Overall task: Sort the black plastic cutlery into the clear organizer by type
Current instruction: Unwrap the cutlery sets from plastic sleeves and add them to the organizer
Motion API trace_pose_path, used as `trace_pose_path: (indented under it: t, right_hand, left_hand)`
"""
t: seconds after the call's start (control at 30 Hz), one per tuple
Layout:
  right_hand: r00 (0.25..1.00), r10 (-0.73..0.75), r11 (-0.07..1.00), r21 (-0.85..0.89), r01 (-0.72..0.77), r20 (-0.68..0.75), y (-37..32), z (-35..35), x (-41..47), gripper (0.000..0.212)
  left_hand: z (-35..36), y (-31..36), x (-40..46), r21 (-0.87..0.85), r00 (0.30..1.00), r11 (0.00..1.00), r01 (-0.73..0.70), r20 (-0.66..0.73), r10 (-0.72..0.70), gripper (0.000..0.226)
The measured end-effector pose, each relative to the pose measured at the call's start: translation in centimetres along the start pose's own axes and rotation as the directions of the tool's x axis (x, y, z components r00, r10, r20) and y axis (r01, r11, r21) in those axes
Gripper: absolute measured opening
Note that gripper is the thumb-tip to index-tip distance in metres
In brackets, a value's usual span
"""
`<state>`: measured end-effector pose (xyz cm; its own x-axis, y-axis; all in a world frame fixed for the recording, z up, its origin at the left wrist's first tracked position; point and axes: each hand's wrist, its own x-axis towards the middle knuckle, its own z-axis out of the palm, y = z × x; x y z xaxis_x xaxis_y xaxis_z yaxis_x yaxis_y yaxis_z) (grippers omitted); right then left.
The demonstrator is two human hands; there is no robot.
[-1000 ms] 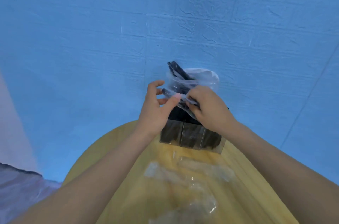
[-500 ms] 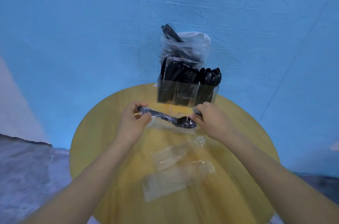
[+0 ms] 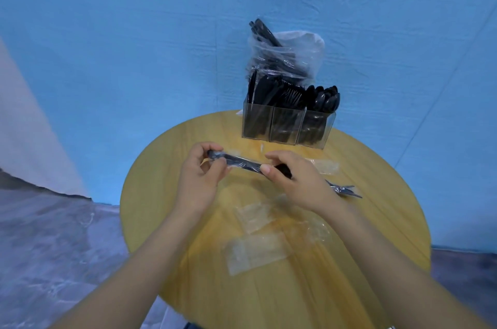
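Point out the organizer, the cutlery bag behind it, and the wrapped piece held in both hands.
organizer (image 3: 285, 126), head view, front wall of middle compartment
bag (image 3: 309, 51), head view, upper clear plastic
wrapped piece (image 3: 242, 161), head view, middle between the hands

The organizer (image 3: 287, 124) stands at the tabletop's (image 3: 166, 156) twelve o'clock edge, a bag of cutlery (image 3: 285, 59) behind it. Both hands hold a wrapped piece (image 3: 242, 163) at centre. Empty wrappers (image 3: 255, 253) lie toward six o'clock; another wrapped piece (image 3: 344, 190) lies at three.
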<state>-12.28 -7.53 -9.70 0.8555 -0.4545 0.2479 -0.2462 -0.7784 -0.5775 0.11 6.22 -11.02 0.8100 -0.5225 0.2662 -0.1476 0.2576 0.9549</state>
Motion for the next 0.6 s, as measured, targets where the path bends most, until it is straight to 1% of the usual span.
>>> trace_pose_path:
  t: [0.07, 0.1, 0.13, 0.17, 0.2, 0.23, 0.3, 0.33, 0.37, 0.43, 0.5, 0.6]
  right_hand:
    - [1.000, -0.016, 0.999, 0.049, 0.017, -0.021, 0.4, 0.0, -0.2, 0.027]
    - [0.999, -0.026, 0.997, 0.066, 0.028, -0.040, 0.7, -0.1, -0.3, 0.020]
    - [0.997, -0.032, 0.997, 0.074, 0.037, -0.067, 0.9, -0.2, -0.4, 0.015]
    - [0.995, -0.035, 0.996, 0.075, 0.042, -0.097, 1.2, -0.3, -0.4, 0.013]
    - [0.992, -0.034, 0.997, 0.069, 0.042, -0.123, 1.5, -0.4, -0.4, 0.011]
    - [0.989, -0.032, 0.998, 0.057, 0.040, -0.144, 1.8, -0.5, -0.3, 0.011]
    - [0.981, -0.034, 0.999, 0.031, 0.041, -0.189, 2.5, -0.5, -0.1, 0.013]
    - [0.975, -0.035, 0.999, 0.024, 0.042, -0.220, 2.8, -0.5, 0.0, 0.013]
    - [0.966, -0.036, 0.999, 0.021, 0.043, -0.254, 3.2, -0.5, 0.1, 0.013]
    - [0.945, -0.027, 0.999, 0.031, 0.039, -0.325, 3.8, -0.2, 0.4, 0.012]
    - [0.926, -0.009, 0.998, 0.057, 0.033, -0.378, 4.3, 0.1, 0.7, 0.012]
    - [0.911, 0.001, 0.999, 0.047, 0.020, -0.413, 4.8, 0.6, 0.9, 0.016]
  left_hand:
    - [0.3, -0.4, 0.2, 0.010, 1.000, 1.000, -0.008, 0.006, 0.008, 0.021]
    - [0.4, -0.8, 0.3, 0.066, 1.000, 0.998, -0.023, 0.004, 0.022, 0.020]
    - [0.5, -1.2, 0.4, 0.173, 0.999, 0.984, -0.050, 0.000, 0.051, 0.020]
    - [0.7, -1.6, 0.6, 0.301, 0.996, 0.950, -0.088, 0.001, 0.092, 0.020]
    - [0.8, -2.0, 0.8, 0.429, 0.989, 0.893, -0.139, 0.012, 0.148, 0.024]
    - [1.0, -2.2, 0.9, 0.552, 0.974, 0.808, -0.205, 0.037, 0.222, 0.028]
    - [1.4, -2.3, 1.3, 0.737, 0.916, 0.579, -0.349, 0.136, 0.378, 0.033]
    - [1.6, -2.4, 1.6, 0.781, 0.882, 0.478, -0.403, 0.192, 0.430, 0.033]
    - [1.9, -2.5, 2.0, 0.805, 0.858, 0.402, -0.436, 0.236, 0.457, 0.031]
    - [2.5, -2.9, 2.7, 0.831, 0.833, 0.303, -0.466, 0.297, 0.466, 0.024]
    - [3.0, -3.5, 3.1, 0.840, 0.828, 0.263, -0.474, 0.323, 0.459, 0.017]
    - [3.4, -4.4, 3.4, 0.843, 0.846, 0.300, -0.446, 0.288, 0.448, 0.015]
